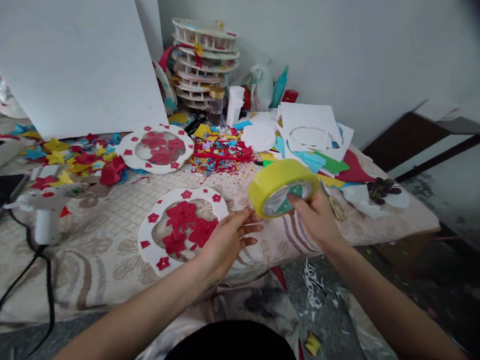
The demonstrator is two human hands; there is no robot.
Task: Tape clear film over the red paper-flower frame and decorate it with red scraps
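Observation:
A roll of yellow adhesive tape (261,192) is tilted above the table's front edge, its green-and-white core label facing me. My right hand (318,215) grips it from the right, with the thumb inside the core. My left hand (231,238) has its fingers apart, and the fingertips are at the roll's lower left edge; whether they touch it I cannot tell. Partly behind my left forearm lies a white scalloped ring (145,238) with small red flowers round its rim and larger red flowers (182,214) in its opening. Farther back is a similar decorated ring (157,166).
A white glue gun (47,215) with a black cord stands at the left. Coloured paper flowers (86,158), shreds (217,154) and white paper cutouts (310,123) cover the back. Scissors (337,209) and dark grapes (382,189) lie right. Behind rises a tiered white stand (207,64).

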